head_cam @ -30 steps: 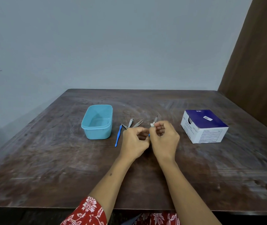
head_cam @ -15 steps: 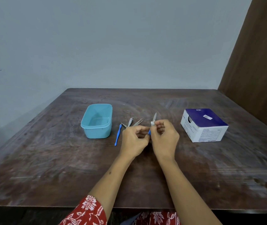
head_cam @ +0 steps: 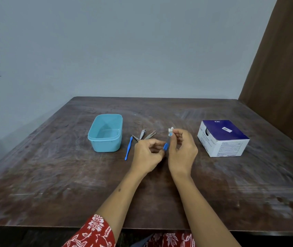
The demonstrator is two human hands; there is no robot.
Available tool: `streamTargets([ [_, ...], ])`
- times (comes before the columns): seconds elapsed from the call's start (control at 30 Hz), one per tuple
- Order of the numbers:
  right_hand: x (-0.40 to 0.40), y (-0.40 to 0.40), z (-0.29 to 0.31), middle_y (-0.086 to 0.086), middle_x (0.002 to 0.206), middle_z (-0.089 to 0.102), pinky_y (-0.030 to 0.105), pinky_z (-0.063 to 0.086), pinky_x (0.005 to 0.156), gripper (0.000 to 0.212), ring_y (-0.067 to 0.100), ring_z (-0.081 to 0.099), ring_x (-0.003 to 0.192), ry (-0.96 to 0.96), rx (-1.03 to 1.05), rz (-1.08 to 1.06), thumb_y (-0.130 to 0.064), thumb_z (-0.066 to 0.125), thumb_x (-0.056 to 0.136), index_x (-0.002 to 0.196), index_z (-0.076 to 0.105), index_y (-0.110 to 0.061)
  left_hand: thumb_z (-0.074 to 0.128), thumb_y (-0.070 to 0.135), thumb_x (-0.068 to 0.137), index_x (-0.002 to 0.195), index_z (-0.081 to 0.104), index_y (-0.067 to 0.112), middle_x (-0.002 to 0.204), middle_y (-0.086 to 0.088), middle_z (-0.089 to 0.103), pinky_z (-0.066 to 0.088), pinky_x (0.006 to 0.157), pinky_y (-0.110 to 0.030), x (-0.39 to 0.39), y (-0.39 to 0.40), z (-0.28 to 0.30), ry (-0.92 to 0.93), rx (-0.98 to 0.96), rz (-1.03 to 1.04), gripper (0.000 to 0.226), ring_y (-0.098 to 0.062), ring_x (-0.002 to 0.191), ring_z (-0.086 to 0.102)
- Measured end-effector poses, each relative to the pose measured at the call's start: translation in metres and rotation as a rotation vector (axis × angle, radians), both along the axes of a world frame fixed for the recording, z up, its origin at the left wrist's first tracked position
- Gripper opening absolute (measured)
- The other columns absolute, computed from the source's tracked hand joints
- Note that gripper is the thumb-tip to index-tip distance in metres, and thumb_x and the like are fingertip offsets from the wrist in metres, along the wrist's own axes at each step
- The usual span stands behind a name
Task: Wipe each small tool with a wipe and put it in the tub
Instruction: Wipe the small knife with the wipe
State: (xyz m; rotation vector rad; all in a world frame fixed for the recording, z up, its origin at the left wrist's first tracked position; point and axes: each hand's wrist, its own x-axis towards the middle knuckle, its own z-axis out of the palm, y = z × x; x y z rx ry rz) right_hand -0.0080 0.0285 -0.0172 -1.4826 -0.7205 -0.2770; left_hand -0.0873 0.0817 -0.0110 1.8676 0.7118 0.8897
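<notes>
Both hands meet above the middle of the dark wooden table (head_cam: 56, 175). The left hand (head_cam: 146, 155) pinches the blue handle end of a small tool (head_cam: 166, 145) between thumb and fingers, its other fingers curled in. The right hand (head_cam: 182, 150) grips a small white wipe (head_cam: 170, 131) folded around the tool's upper end, so the tool runs from the left fingertips up toward one o'clock into the wipe; its tip is hidden.

At ten o'clock from the hands stands the light blue tub (head_cam: 105, 133), open. Between tub and hands a blue-handled tool (head_cam: 128, 148) lies on the table, and just beside it, at eleven o'clock from the left hand, rest a nail clipper (head_cam: 142, 134) and metal tweezers (head_cam: 150, 135). At three o'clock sits a purple-and-white box (head_cam: 222, 138).
</notes>
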Motion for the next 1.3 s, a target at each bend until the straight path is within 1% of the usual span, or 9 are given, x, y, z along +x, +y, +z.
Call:
streamTargets([
  [0.17,-0.0001,0.0004,-0.0002,0.001,0.075,0.064,0.020,0.049,0.061,0.007,0.008,0.059,0.064,0.041,-0.108,0.044,-0.006,0.064,0.075,0.078,0.063,-0.013,0.062,-0.007,0.074,0.092,0.072,0.008,0.080,-0.005,0.072,0.057,0.071,-0.023,-0.0013,0.0000,0.0005,-0.029,0.012,0.031,0.025,-0.015,0.077,0.069],
  [0.33,-0.0013,-0.0014,0.0035,0.001,0.085,0.062,0.006,0.042,0.063,0.012,0.002,0.057,0.073,0.001,0.002,0.022,0.000,0.061,0.084,0.090,0.065,-0.008,0.064,-0.007,0.075,0.092,0.073,0.008,0.082,-0.006,0.072,0.059,0.073,-0.030,-0.0007,0.0005,0.0014,-0.029,-0.035,0.011,0.024,-0.019,0.079,0.070],
  [0.53,-0.0009,0.0000,0.0000,-0.002,0.070,0.064,0.014,0.047,0.058,0.007,0.005,0.058,0.059,0.049,-0.125,0.055,-0.007,0.068,0.072,0.075,0.066,-0.013,0.064,-0.006,0.075,0.092,0.073,0.007,0.076,0.002,0.070,0.055,0.068,-0.019,-0.0015,-0.0001,0.0006,-0.041,-0.002,0.039,0.023,-0.009,0.073,0.067],
  [0.73,-0.0005,-0.0014,0.0019,0.002,0.084,0.065,0.015,0.048,0.066,0.015,0.008,0.060,0.072,-0.022,0.024,-0.018,0.002,0.062,0.082,0.091,0.068,-0.009,0.065,-0.007,0.074,0.093,0.073,0.007,0.082,-0.006,0.072,0.059,0.072,-0.027,-0.0009,-0.0004,0.0016,-0.009,-0.043,-0.018,0.025,-0.018,0.078,0.070],
  [0.93,-0.0014,-0.0010,0.0007,-0.001,0.069,0.064,0.015,0.048,0.058,0.009,0.006,0.059,0.058,0.069,-0.109,0.046,-0.006,0.068,0.071,0.073,0.064,-0.014,0.065,-0.006,0.074,0.091,0.073,0.007,0.076,0.000,0.071,0.055,0.067,-0.019,-0.0020,0.0001,0.0012,-0.048,-0.013,0.016,0.023,-0.010,0.073,0.068],
  [1.03,-0.0017,-0.0014,0.0016,0.002,0.077,0.066,0.013,0.048,0.061,0.011,0.007,0.059,0.064,0.040,-0.040,0.039,-0.002,0.066,0.076,0.082,0.067,-0.012,0.065,-0.006,0.075,0.092,0.073,0.006,0.079,-0.006,0.072,0.058,0.071,-0.027,-0.0017,-0.0001,0.0014,-0.076,-0.068,0.015,0.022,-0.016,0.077,0.070],
  [1.1,-0.0008,-0.0012,0.0019,0.003,0.084,0.065,0.017,0.049,0.065,0.014,0.008,0.060,0.071,0.001,0.009,0.000,0.000,0.063,0.082,0.090,0.067,-0.011,0.066,-0.006,0.074,0.091,0.073,0.007,0.082,-0.008,0.072,0.059,0.073,-0.032,-0.0007,-0.0001,0.0013,-0.063,-0.068,-0.004,0.022,-0.020,0.079,0.070],
  [1.17,0.0003,-0.0010,0.0017,0.003,0.088,0.064,0.021,0.049,0.066,0.015,0.009,0.059,0.076,-0.026,0.027,-0.035,0.000,0.061,0.084,0.093,0.066,-0.010,0.067,-0.007,0.073,0.092,0.073,0.007,0.083,-0.008,0.072,0.059,0.074,-0.031,-0.0002,-0.0002,0.0004,-0.039,-0.051,-0.020,0.024,-0.019,0.080,0.070],
  [1.3,0.0022,-0.0020,0.0020,-0.003,0.088,0.062,0.014,0.046,0.066,0.010,0.006,0.057,0.077,0.020,0.042,-0.082,-0.004,0.057,0.088,0.094,0.061,-0.011,0.066,-0.007,0.072,0.090,0.073,0.009,0.083,-0.008,0.072,0.059,0.074,-0.029,-0.0005,-0.0014,0.0009,-0.045,-0.048,-0.027,0.026,-0.020,0.080,0.069],
])
